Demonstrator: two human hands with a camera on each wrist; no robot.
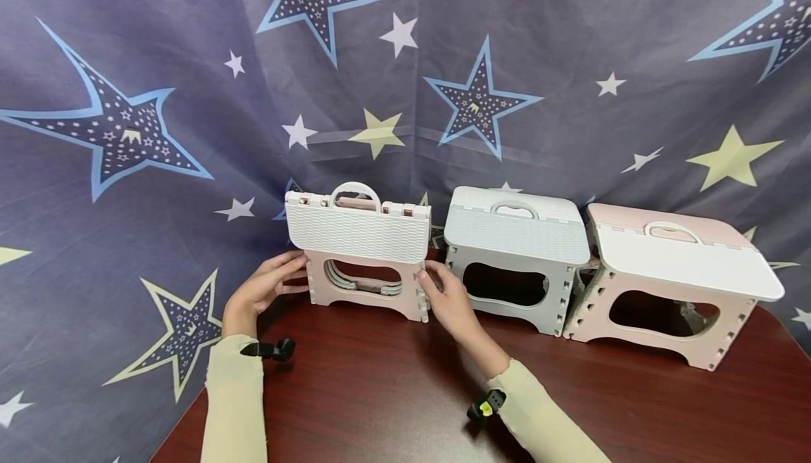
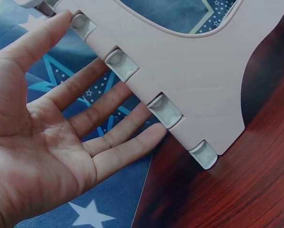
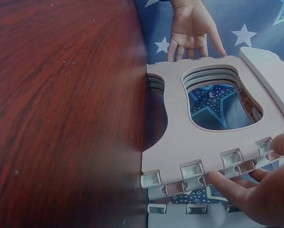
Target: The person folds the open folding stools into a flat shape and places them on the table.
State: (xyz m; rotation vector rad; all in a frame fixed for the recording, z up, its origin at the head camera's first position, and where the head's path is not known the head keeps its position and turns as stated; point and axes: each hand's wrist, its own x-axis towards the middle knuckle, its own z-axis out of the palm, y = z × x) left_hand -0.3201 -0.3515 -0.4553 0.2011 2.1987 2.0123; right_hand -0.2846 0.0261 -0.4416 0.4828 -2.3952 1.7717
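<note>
A pink-and-white folding stool [image 1: 364, 276] stands partly folded on the table, its white top halves tilted up and the loop handle [image 1: 356, 188] raised. Beside its left edge is my left hand [image 1: 272, 283], palm toward it. In the left wrist view, straight, spread fingers [image 2: 127, 152] touch the hinged edge. On the opposite side my right hand [image 1: 450, 301] holds the stool's edge, thumb at the front and fingers reaching along the hinged side. The right wrist view shows those fingers [image 3: 230, 187] against the hinges; some fingertips are hidden.
To the right stands an unfolded grey-and-white stool [image 1: 516, 252], close to my right hand. Farther right is an unfolded pink-and-white stool [image 1: 678, 276]. All stand on a dark red wooden table [image 1: 367, 392]. A star-patterned cloth [image 1: 209, 48] hangs behind and at the left.
</note>
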